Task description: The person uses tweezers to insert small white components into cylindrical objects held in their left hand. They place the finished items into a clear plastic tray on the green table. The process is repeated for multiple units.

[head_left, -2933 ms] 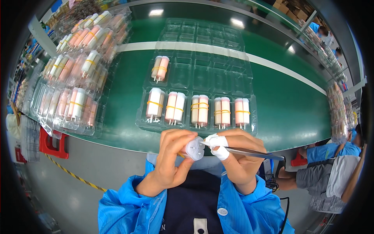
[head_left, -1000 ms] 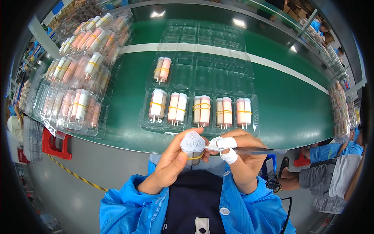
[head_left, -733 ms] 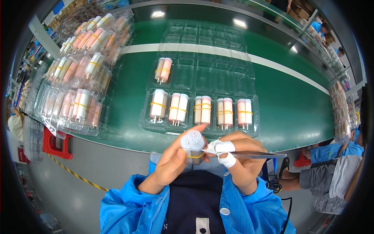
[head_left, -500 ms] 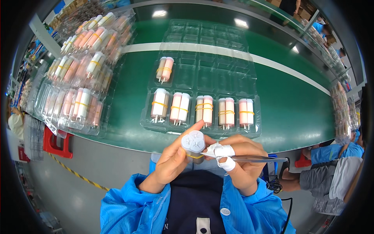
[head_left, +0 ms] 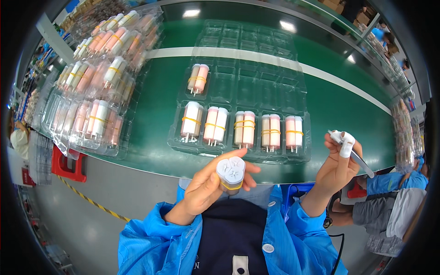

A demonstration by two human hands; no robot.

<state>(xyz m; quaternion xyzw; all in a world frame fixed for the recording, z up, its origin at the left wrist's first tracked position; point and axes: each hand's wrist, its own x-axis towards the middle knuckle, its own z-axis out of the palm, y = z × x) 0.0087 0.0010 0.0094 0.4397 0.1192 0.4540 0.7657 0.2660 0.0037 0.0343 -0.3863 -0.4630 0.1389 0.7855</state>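
Note:
My left hand (head_left: 204, 188) is closed around a bundle of three capped tubes (head_left: 230, 171), its pale grey end caps facing up. A yellow rubber band circles the bundle below the caps. Off to the right, above the table's front edge, my right hand (head_left: 339, 164) grips metal tweezers (head_left: 362, 163) that slant down toward the lower right. White tape wraps some of its fingertips. Beyond my hands lies a clear plastic tray (head_left: 208, 150) with several banded bundles of pink and white tubes (head_left: 245, 128) in its front row. One more bundle (head_left: 198, 79) sits in the row behind.
Stacked clear trays full of banded tubes (head_left: 103, 82) stand on the left of the green table (head_left: 353, 110). A red stool (head_left: 68, 165) is on the floor at left. Near the right edge sits another person in grey shorts (head_left: 376, 208), beside more stacked trays (head_left: 403, 137).
My right hand has moved away from the bundle, rightward and up, carrying the tweezers. The left hand keeps its hold, with the bundle slightly shifted.

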